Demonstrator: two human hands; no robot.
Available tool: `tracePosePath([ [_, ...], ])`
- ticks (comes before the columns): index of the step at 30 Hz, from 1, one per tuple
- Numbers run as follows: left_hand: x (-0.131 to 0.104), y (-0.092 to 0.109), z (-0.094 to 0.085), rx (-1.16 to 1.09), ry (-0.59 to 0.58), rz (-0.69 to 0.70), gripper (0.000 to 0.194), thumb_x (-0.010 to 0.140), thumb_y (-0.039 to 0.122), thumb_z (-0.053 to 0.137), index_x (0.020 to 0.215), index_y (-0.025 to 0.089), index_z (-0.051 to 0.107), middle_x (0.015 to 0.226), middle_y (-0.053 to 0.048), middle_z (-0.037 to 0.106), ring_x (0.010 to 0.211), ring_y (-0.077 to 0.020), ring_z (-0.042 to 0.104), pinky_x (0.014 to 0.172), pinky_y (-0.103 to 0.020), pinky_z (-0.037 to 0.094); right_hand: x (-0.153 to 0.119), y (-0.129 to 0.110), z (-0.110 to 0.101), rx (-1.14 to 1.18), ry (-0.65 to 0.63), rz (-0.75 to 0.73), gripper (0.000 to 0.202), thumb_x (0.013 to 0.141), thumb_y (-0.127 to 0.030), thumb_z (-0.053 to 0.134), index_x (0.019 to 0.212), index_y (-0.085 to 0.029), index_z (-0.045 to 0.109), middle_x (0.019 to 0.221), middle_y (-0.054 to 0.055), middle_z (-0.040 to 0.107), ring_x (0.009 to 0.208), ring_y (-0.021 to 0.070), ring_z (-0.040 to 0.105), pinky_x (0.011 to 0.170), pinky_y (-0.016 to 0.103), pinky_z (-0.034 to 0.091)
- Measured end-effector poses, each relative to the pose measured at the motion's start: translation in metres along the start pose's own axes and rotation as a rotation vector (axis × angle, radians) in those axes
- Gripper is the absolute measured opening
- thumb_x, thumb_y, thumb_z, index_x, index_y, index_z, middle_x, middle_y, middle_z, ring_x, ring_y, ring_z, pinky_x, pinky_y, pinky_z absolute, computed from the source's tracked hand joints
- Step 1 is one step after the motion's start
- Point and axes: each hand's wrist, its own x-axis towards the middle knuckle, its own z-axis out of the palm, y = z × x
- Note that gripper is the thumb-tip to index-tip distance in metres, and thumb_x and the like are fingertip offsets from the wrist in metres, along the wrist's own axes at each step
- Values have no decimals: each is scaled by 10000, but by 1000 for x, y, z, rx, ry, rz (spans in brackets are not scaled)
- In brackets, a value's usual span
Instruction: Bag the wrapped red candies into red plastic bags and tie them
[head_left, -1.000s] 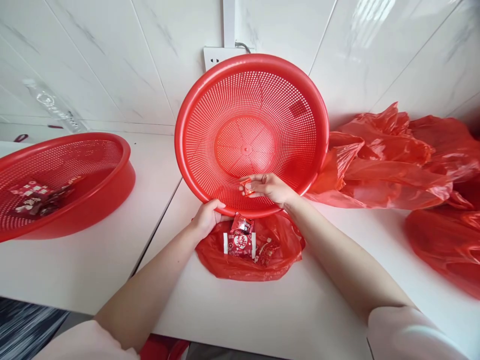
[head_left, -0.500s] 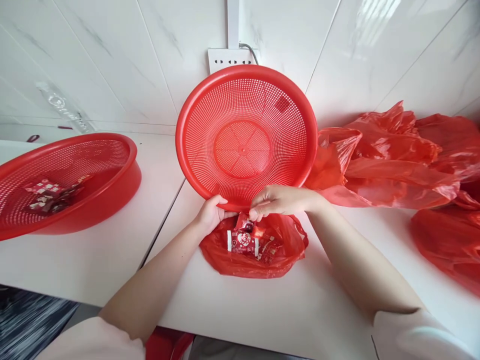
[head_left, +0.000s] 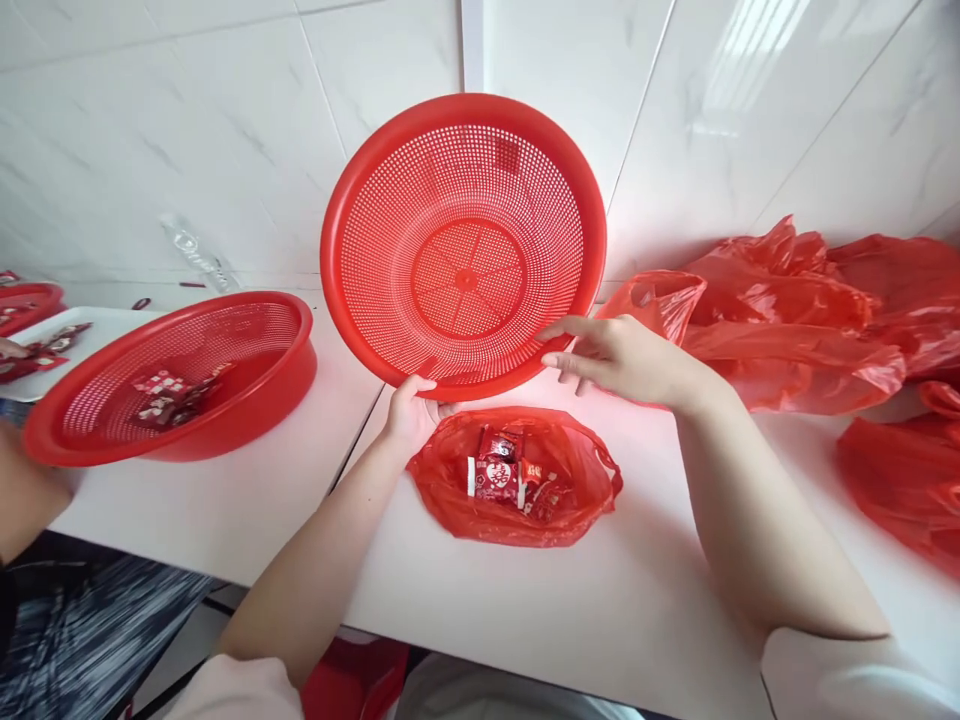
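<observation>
A red perforated plastic basket [head_left: 469, 275] is tipped up on its edge, its inside facing me. My left hand [head_left: 414, 418] is closed on its lower left rim, thumb over the edge. At the lower right rim, my right hand [head_left: 611, 358] is open, fingers apart and holding nothing; whether it touches the rim I cannot tell. Below the basket, a red plastic bag [head_left: 450, 505] lies open on the white table [head_left: 525, 610]. Inside are several small wrapped packets [head_left: 501, 480], one red with white ends.
To the left stands another red basket [head_left: 255, 425] with a few wrapped packets. A white tray [head_left: 112, 325] is behind it, with a clear plastic bottle [head_left: 196, 255] near the wall. Red plastic bags [head_left: 795, 340] are heaped at right. Another person's arm [head_left: 26, 490] shows at far left.
My right hand has let go of a small red packet, now in the bag, and moved right and up to the basket's rim, fingers opening. The basket has lifted slightly; the view has swung left.
</observation>
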Motion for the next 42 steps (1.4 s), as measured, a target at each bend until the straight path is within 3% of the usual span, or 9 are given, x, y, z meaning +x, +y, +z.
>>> tracePosePath([
  [4, -7, 6, 3, 34, -38, 16, 195, 693, 182, 540, 856, 129, 633, 826, -81, 714, 931, -248, 665, 808, -374, 574, 3, 5, 7, -280, 237, -97, 567, 738, -393, 741, 1237, -224, 532, 983, 82, 651, 790, 230, 649, 698, 344, 504],
  [13, -20, 40, -9, 599, -322, 292, 464, 769, 394, 638, 1184, 190, 585, 1248, -116, 610, 1192, -296, 544, 979, -488, 458, 3, 3, 0, -345, 752, -272, 286, 728, -319, 722, 958, -227, 580, 997, 34, 627, 840, 177, 613, 784, 321, 522],
  [15, -23, 58, -18, 970, -71, 532, 498, 755, 346, 669, 1226, 219, 563, 1298, -100, 574, 1228, -283, 512, 1043, -480, 397, -1, 1, -7, -328, 844, -253, 290, 713, -293, 728, 958, -222, 591, 964, 30, 642, 814, 159, 612, 782, 297, 529],
  [19, -34, 91, -44, 1528, 890, 649, 570, 835, 345, 560, 1381, 254, 421, 1418, -113, 434, 1232, -350, 485, 994, -559, 397, -9, 2, -22, -236, 1007, -195, 377, 653, -229, 749, 1001, -211, 604, 943, 34, 648, 768, 140, 610, 738, 276, 551],
  [22, -41, 103, -69, 1528, 1069, 485, 754, 805, 413, 589, 1443, 133, 300, 1436, -258, 310, 1096, -473, 535, 815, -702, 406, -14, 4, -34, -172, 1110, -222, 399, 617, -207, 757, 992, -201, 619, 899, 33, 643, 748, 139, 620, 694, 280, 565],
  [27, -34, 102, -103, 1495, 1060, 361, 589, 718, 269, 698, 1201, 11, 480, 1248, -247, 362, 967, -424, 593, 766, -657, 451, -21, 8, -51, -160, 1195, -276, 384, 600, -160, 741, 968, -183, 636, 869, 39, 633, 749, 146, 627, 677, 298, 571],
  [32, -22, 99, -117, 1473, 1079, 577, 521, 703, 140, 730, 1140, 40, 463, 1211, -174, 293, 1043, -344, 550, 904, -597, 443, -24, 8, -53, -174, 1184, -268, 356, 641, -145, 713, 984, -187, 629, 881, 38, 633, 762, 138, 627, 685, 299, 571],
  [37, -11, 91, -103, 1476, 937, 831, 442, 655, 135, 786, 1017, 100, 533, 1135, -103, 357, 1121, -278, 479, 1037, -473, 414, -20, 6, -47, -115, 1172, -243, 348, 619, -159, 744, 948, -187, 632, 861, 32, 625, 738, 132, 613, 687, 308, 577],
  [42, 0, 61, -67, 1438, 589, 934, 450, 657, 140, 791, 1017, 177, 524, 1122, -69, 405, 777, -127, 574, 769, -344, 571, -14, 4, -40, 17, 1096, -222, 353, 585, -112, 751, 903, -205, 629, 822, 7, 607, 692, 109, 591, 688, 273, 577],
])
